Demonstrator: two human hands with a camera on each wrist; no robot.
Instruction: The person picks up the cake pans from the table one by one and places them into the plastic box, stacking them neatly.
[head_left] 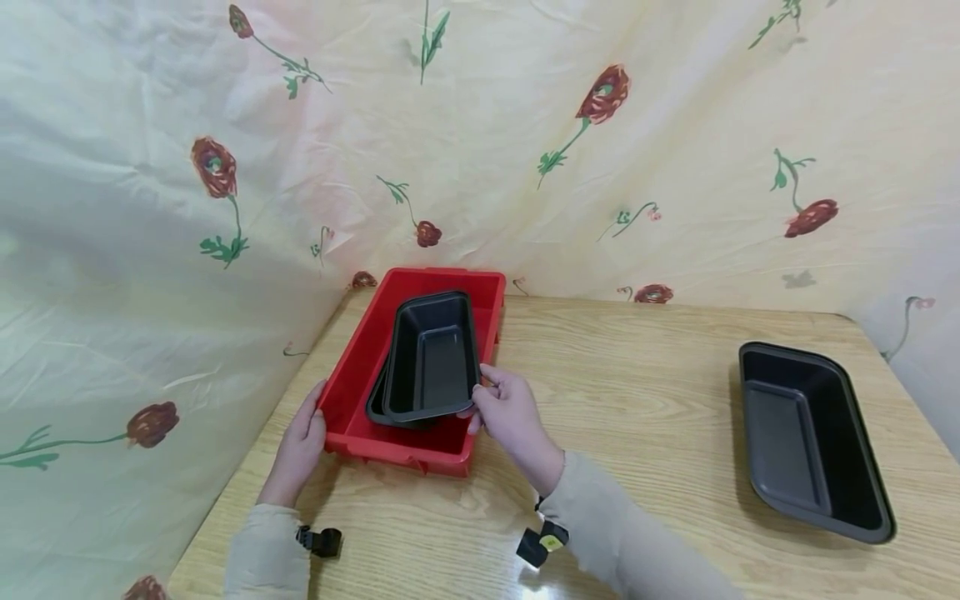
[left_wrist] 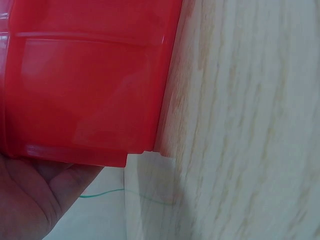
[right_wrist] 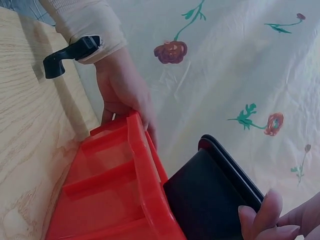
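Observation:
In the head view a red plastic bin point(head_left: 442, 457) stands at the left of the table. Over it, tilted, is a dark loaf pan point(head_left: 442, 367), its near right corner pinched by my right hand point(head_left: 513, 421). Beneath that pan the edge of another dark loaf pan point(head_left: 377, 408) shows inside the bin; the rest is hidden. My left hand point(head_left: 300, 446) holds the bin's left rim near the front corner. The right wrist view shows the right fingers point(right_wrist: 270, 210) on the rim of the upper pan point(right_wrist: 210, 195).
A further dark loaf pan point(head_left: 813, 442) lies on the right side of the wooden table point(head_left: 622, 400). Flower-patterned cloth point(head_left: 480, 150) hangs behind the table and along its left side, close to the bin.

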